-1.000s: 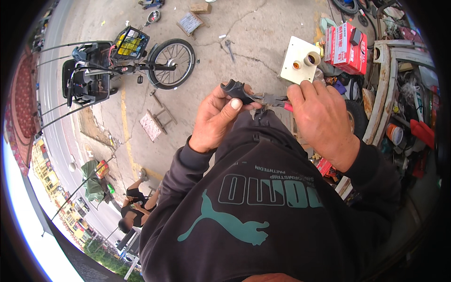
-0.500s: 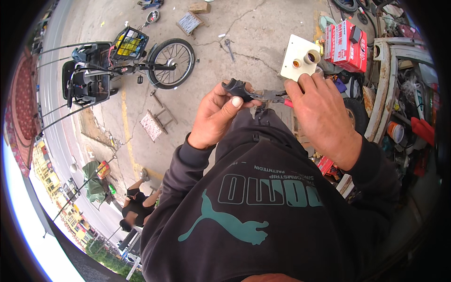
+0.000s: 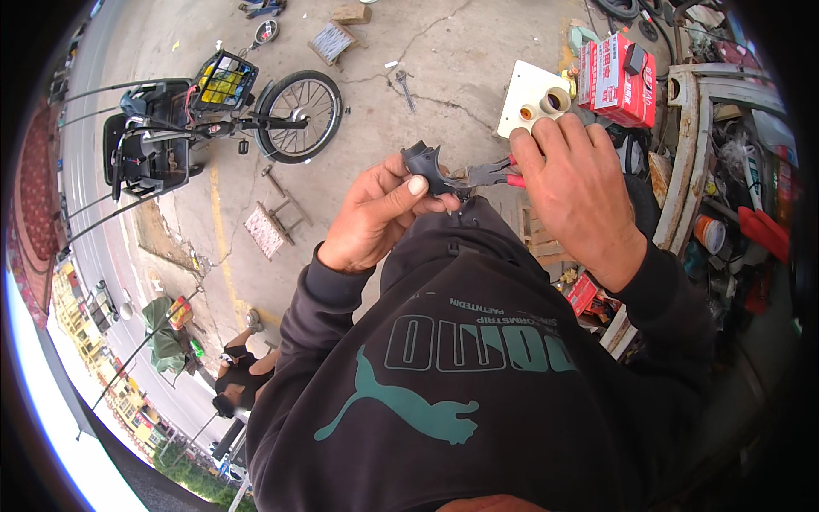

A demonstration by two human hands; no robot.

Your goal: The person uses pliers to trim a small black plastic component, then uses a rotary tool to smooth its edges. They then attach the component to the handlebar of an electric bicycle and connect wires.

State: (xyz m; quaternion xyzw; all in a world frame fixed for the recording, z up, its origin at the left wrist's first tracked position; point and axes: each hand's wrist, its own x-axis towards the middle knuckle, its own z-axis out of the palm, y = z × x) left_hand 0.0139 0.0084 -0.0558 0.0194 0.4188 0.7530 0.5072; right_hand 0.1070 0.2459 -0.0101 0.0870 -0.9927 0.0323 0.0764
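My left hand (image 3: 371, 213) is closed around a black, curved plastic-looking part (image 3: 423, 166), with the thumb lying across its near side. What kind of part it is, I cannot tell. In my right hand (image 3: 580, 192) is a pair of pliers (image 3: 485, 174) with red handles, partly spread. Their metal jaws point left and meet the right-hand end of the black part, near my left fingertips. Whether the jaws grip it or only touch it does not show clearly. My right palm hides the handles' rear ends.
Just beyond my right hand stands a cream board (image 3: 522, 90) with round cups. Red-and-white boxes (image 3: 618, 81) and a rusty metal frame (image 3: 682, 162) are on the right. A wrench (image 3: 404, 90) lies on the concrete. A three-wheeler (image 3: 162, 128) and a person (image 3: 246, 375) are at left.
The red handles of the pliers now stand further apart, and the black part is tilted a little differently in my left hand. The whole view has shifted slightly.
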